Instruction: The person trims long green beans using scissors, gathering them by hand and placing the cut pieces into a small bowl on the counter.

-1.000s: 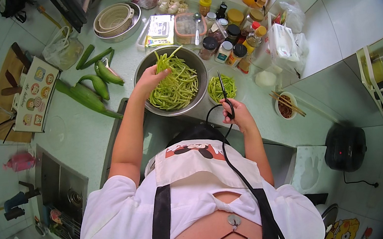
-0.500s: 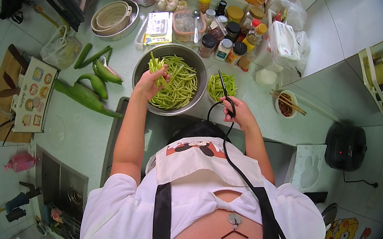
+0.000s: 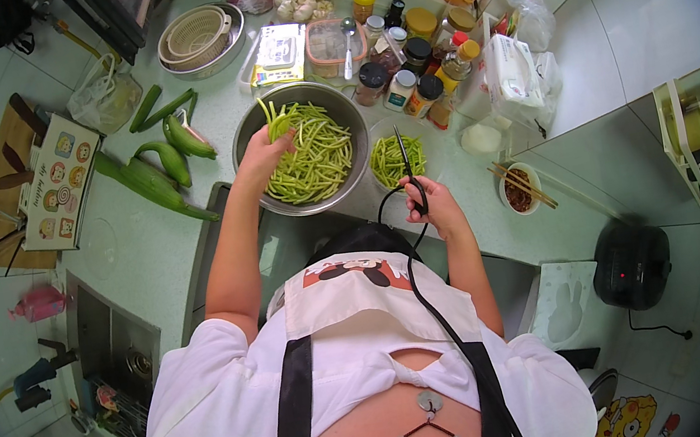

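Head view: my left hand (image 3: 267,154) pinches a bunch of long green beans (image 3: 280,124) over the left half of the metal bowl (image 3: 361,134), by the near edge of the table (image 3: 499,236). Right hand (image 3: 432,201) grips scissors (image 3: 409,171), blades toward the far edge, beside green pieces (image 3: 388,159). Bunch lies left of and beyond right hand, long axis roughly along blades; left hand nearer.

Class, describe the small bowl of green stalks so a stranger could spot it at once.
On the counter, find the big metal bowl the left hand reaches over. Just right of it, beyond the right hand, sits the small bowl of green stalks. Unlike its big neighbour, it has dark scissors, held in that right hand, crossing in front of it.
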`<action>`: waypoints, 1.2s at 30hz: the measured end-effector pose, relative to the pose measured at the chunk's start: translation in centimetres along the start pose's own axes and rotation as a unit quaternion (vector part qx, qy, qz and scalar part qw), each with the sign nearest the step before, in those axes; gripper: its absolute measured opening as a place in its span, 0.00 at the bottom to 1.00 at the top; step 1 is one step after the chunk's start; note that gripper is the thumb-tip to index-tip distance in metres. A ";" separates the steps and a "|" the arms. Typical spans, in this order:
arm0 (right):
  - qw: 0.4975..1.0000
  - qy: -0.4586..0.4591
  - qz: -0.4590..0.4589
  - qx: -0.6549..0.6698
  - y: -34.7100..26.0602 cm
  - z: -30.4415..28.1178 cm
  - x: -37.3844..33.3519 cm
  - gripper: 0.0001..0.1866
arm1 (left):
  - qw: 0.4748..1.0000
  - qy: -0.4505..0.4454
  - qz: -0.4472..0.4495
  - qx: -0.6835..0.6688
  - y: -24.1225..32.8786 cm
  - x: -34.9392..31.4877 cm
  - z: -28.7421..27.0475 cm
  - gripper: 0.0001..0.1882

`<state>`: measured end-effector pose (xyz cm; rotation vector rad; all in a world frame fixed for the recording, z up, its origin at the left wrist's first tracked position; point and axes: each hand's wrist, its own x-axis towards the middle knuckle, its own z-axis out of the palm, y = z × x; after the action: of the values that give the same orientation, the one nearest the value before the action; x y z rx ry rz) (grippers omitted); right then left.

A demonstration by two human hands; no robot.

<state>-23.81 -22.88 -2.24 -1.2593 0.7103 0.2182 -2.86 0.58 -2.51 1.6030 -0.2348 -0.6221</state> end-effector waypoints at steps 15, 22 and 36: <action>0.995 -0.086 -0.027 -0.032 -1.4 -0.8 -1.8 0.14 | 0.901 -0.183 -0.105 -0.379 1.2 0.0 5.7 0.14; 0.996 -0.080 -0.026 0.007 -1.3 -2.2 -2.8 0.15 | 0.882 -0.255 -0.155 -0.364 0.9 1.6 11.1 0.15; 0.972 -0.126 0.000 0.200 -0.6 -4.0 -3.6 0.19 | 0.920 -0.274 -0.170 -0.222 1.0 3.3 14.4 0.15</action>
<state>-27.75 -25.98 -0.17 -0.8291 0.5032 0.2180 -7.42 -13.49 -2.56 1.0067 -0.2062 -1.2970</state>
